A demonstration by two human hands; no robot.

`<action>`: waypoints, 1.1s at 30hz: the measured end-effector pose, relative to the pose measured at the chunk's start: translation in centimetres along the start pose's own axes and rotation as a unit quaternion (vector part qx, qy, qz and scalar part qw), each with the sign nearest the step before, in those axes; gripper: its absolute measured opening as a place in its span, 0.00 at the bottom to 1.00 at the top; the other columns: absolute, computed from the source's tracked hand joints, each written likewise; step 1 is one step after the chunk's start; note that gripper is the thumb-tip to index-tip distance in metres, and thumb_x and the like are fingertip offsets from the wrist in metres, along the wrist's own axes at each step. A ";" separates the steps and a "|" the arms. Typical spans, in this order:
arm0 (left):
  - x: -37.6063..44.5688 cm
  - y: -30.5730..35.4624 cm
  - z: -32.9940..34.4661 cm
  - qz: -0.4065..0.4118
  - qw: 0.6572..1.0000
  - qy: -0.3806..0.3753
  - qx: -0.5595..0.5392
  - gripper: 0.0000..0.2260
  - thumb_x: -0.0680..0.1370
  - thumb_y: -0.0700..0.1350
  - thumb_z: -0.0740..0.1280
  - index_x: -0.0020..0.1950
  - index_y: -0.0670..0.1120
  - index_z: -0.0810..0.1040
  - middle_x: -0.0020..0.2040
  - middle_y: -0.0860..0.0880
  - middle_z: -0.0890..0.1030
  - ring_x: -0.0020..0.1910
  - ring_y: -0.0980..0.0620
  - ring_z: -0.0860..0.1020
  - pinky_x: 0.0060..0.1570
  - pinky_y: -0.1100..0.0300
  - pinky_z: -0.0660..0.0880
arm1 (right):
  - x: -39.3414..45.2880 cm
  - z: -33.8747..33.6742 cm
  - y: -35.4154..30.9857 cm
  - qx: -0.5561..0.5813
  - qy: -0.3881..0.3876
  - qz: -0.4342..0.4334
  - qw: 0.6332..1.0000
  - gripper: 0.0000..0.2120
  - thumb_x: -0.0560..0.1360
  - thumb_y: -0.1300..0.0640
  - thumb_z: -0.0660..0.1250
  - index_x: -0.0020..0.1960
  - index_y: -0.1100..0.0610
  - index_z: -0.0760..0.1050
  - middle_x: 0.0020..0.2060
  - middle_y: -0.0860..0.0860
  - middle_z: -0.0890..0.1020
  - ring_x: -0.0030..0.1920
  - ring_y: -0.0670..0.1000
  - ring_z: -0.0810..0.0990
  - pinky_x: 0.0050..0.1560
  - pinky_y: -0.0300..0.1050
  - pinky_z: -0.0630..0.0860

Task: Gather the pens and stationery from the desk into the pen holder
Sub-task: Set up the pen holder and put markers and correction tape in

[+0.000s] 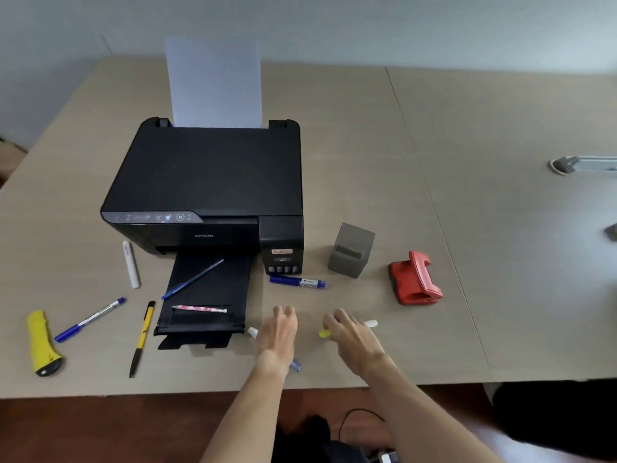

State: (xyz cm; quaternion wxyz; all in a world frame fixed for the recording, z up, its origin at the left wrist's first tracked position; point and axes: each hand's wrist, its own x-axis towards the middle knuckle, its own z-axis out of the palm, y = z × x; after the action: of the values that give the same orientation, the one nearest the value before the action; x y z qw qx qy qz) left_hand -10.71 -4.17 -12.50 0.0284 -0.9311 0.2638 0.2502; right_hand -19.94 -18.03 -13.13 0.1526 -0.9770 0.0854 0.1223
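The grey square pen holder (350,250) stands right of the printer. My left hand (278,329) lies palm down, fingers apart, over a white and blue pen (252,332) whose ends stick out on both sides. My right hand (350,334) is spread over a highlighter (324,334) with a yellow tip and a white end. A blue marker (297,281) lies just beyond both hands. On the printer's tray rest a blue pen (192,279) and a red-patterned pen (200,309). At the left lie a white marker (131,265), a blue pen (90,319), a yellow-black pen (143,339) and a yellow cutter (41,342).
A black printer (207,182) with an upright paper sheet (213,81) fills the desk's left middle, its output tray (207,295) extended toward me. A red hole punch (415,279) sits right of the holder. The desk's front edge (200,392) runs just below my wrists.
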 end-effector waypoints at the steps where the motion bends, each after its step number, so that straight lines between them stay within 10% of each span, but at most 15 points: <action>1: 0.1 0.1 -0.2 0.009 1.000 0.003 0.004 0.31 0.64 0.45 0.81 0.58 0.42 0.67 0.55 0.44 0.73 0.48 0.45 0.80 0.39 0.55 0.72 | 0.0 -0.4 0.3 -0.002 0.028 -0.001 1.000 0.15 0.72 0.70 0.62 0.56 0.57 0.67 0.51 0.55 0.74 0.48 0.59 0.77 0.49 0.52 0.74; 6: 0.6 1.1 -2.8 0.061 0.993 0.094 -0.048 0.13 0.76 0.47 0.65 0.59 0.43 0.72 0.53 0.44 0.78 0.47 0.45 0.79 0.44 0.56 0.77 | 1.2 -5.2 1.2 0.037 0.172 0.013 0.984 0.10 0.74 0.68 0.62 0.51 0.58 0.68 0.44 0.54 0.77 0.43 0.57 0.78 0.42 0.47 0.72; 15: 2.4 4.2 -9.8 0.157 0.962 0.178 -0.138 0.12 0.81 0.50 0.58 0.57 0.42 0.73 0.53 0.43 0.73 0.45 0.45 0.80 0.43 0.56 0.76 | 4.6 -14.0 1.1 0.226 0.330 0.085 0.913 0.07 0.79 0.65 0.54 0.55 0.57 0.66 0.46 0.52 0.75 0.39 0.53 0.73 0.40 0.43 0.67; 33: 7.2 8.4 -10.7 0.144 0.950 0.176 -0.215 0.02 0.77 0.40 0.63 0.46 0.46 0.75 0.46 0.47 0.74 0.40 0.48 0.76 0.39 0.50 0.79 | 5.1 -11.3 5.3 0.226 0.280 0.211 0.909 0.05 0.76 0.65 0.57 0.47 0.58 0.70 0.44 0.54 0.75 0.43 0.56 0.74 0.45 0.50 0.73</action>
State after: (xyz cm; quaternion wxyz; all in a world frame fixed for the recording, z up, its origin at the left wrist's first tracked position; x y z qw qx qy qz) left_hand -4.79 -16.78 -5.97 -0.2552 -0.8966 0.3358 0.1347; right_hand -13.80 -27.28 -5.53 0.3097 -0.8698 0.3538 -0.1498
